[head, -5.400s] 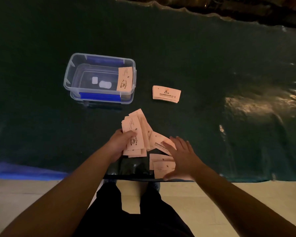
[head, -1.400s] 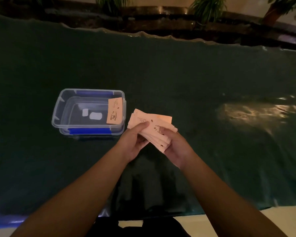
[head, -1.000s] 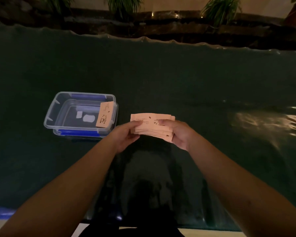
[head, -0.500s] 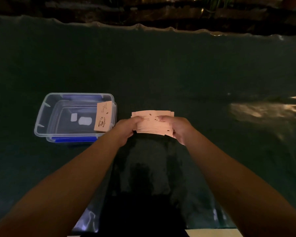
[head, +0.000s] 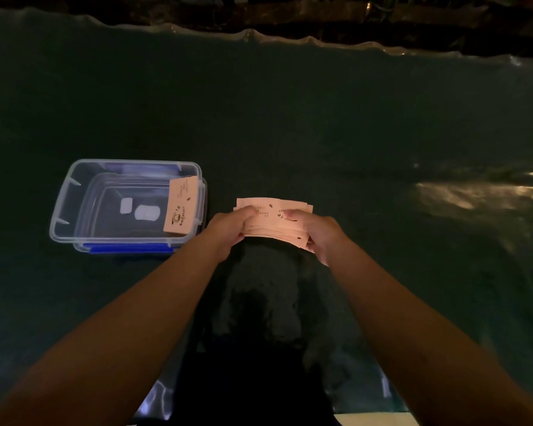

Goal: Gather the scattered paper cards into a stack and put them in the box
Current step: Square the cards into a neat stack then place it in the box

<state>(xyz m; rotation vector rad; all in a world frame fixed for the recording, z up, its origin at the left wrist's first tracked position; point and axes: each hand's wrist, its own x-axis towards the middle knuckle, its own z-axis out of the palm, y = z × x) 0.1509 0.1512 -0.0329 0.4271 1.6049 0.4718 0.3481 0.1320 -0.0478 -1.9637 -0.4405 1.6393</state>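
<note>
A stack of pale pink paper cards (head: 273, 221) with small black print is held between both hands just above the dark green table. My left hand (head: 230, 230) grips its left end and my right hand (head: 316, 233) grips its right end. The cards are roughly squared, with lower edges slightly fanned. To the left stands a clear plastic box (head: 65, 207) with blue clips. One pink card (head: 180, 206) leans against the box's right inner wall. The box is about a hand's width left of my left hand.
The dark green tabletop (head: 290, 124) has a shiny plastic cover with a wavy far edge (head: 250, 33). A light glare (head: 468, 195) lies on the right. Two white labels (head: 142, 210) show on the box's floor. A pale floor strip (head: 366, 419) shows at the bottom.
The loose cards near the table's front edge and the small pile beside the box were picked up. Over the last second both hands squared the fanned cards into a neater stack.
</note>
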